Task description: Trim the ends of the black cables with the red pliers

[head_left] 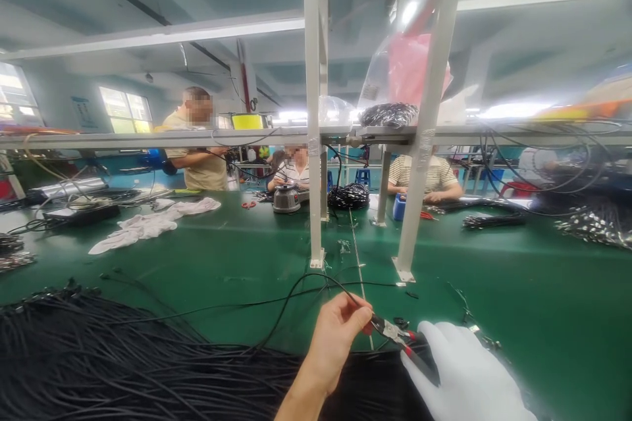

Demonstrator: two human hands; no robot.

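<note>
Between the thumb and fingers of my bare left hand (340, 329) a black cable (284, 306) is pinched near its end. The cable arches up and back over the green table (222, 276). My right hand (464, 368), in a white glove, is wrapped round the dark, red-marked handles of a pair of pliers (394, 331). The metal jaws meet the cable end just beyond my left fingertips; whether they bite on it I cannot make out. Under and left of my hands spreads a large heap of black cables (123, 362).
White posts (315, 145) stand on the table and carry a shelf (148, 139). A white cloth (153, 223) lies at left, a grey round device (286, 198) behind, a coiled cable bundle (348, 196) beside it. Several people sit or stand across the table.
</note>
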